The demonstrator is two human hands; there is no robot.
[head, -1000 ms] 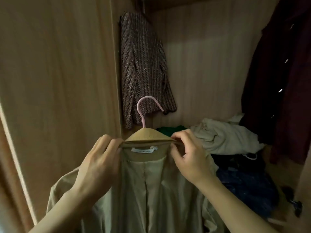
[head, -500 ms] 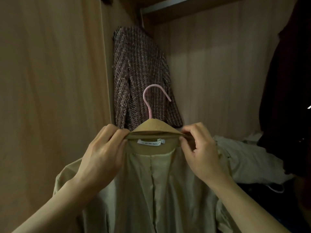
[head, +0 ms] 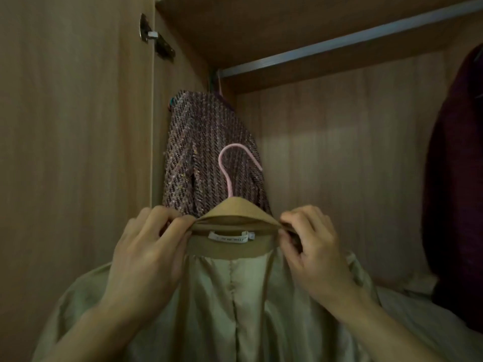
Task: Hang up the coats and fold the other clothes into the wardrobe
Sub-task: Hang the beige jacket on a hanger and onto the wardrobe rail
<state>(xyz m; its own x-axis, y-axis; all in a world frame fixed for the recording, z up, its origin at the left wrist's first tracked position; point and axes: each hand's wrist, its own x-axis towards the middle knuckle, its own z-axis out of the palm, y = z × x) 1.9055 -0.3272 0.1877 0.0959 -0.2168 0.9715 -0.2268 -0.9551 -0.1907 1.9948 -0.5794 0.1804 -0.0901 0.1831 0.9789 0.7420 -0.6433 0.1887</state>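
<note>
Left hand point(head: 146, 259) and right hand point(head: 313, 246) are each pinching a collar end of the beige coat point(head: 230, 296), holding it up on the pink hanger point(head: 231, 168) inside the wardrobe, below the rail point(head: 339, 45), in front of the hanging tweed jacket point(head: 198, 142).

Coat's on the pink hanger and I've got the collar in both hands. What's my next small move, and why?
Probably lift the beige coat up and right so the pink hanger hook catches the rail. Left hand and right hand pinch the collar, the hook hangs below the rail, and bare rail shows right of the tweed jacket.
</note>
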